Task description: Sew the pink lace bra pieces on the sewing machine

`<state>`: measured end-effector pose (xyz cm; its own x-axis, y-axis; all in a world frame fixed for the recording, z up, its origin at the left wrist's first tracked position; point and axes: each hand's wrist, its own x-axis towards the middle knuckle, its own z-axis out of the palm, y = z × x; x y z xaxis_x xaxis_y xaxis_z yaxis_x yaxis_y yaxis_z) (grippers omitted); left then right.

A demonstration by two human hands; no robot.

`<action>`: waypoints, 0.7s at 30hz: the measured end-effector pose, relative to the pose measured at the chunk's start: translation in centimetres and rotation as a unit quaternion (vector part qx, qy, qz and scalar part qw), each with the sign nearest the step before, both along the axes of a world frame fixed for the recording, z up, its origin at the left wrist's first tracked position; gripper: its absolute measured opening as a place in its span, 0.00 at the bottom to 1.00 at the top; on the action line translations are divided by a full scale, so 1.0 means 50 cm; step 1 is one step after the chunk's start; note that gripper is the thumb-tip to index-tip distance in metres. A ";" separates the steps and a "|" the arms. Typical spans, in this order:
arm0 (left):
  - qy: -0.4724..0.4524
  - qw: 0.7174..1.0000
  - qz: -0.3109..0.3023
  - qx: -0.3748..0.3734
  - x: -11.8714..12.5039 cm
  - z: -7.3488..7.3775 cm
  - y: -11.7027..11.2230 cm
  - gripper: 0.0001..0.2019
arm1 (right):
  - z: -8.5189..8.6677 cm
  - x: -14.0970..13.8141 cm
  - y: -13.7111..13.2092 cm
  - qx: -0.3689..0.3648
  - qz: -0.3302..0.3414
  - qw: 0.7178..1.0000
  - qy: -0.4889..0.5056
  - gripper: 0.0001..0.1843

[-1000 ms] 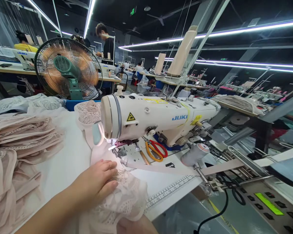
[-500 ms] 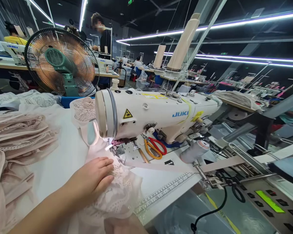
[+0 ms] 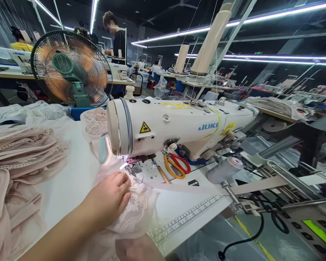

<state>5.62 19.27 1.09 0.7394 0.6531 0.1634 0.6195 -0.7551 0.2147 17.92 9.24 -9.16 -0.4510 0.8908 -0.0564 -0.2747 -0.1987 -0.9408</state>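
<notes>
A piece of pale pink lace fabric [image 3: 137, 214] lies under the needle area of the white sewing machine [image 3: 157, 127] and drapes toward me. On its left part rests my left hand [image 3: 110, 197], fingers bent and drawn together on the lace, close in front of the presser foot [image 3: 129, 168]. At the bottom edge my right hand [image 3: 141, 249] is blurred and partly cut off beside the lower end of the fabric; its fingers cannot be made out. A pale elastic band [image 3: 184, 187] runs from the right toward the needle area.
Stacked pink lace pieces [image 3: 24, 152] cover the left of the table. Orange-and-red-handled scissors [image 3: 176, 165], a razor blade [image 3: 193, 183] and a grey thread spool [image 3: 225, 169] lie right of the needle. A ruler tape [image 3: 190, 214] lines the front edge. A fan [image 3: 72, 69] stands behind.
My left hand's fingers have gone from stretched out to bent and gathered on the lace. The view has shifted slightly, so the machine appears a little farther right.
</notes>
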 end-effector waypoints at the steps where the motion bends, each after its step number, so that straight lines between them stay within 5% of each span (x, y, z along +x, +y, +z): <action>1: 0.011 1.000 0.008 0.016 0.003 0.001 -0.002 0.19 | -0.004 0.000 -0.004 -0.004 -0.005 1.000 0.002 0.21; 5: 0.071 0.993 0.062 0.064 0.014 0.009 -0.007 0.19 | 0.010 -0.001 -0.002 -0.035 0.030 0.999 0.021 0.24; 13: 0.145 0.988 0.063 0.000 0.019 0.023 0.009 0.25 | 0.109 0.018 -0.005 -0.061 0.044 0.996 0.046 0.32; 21: 0.108 0.990 0.086 -0.025 0.014 0.019 0.006 0.25 | 0.077 -0.002 0.015 -0.024 0.003 0.999 0.047 0.26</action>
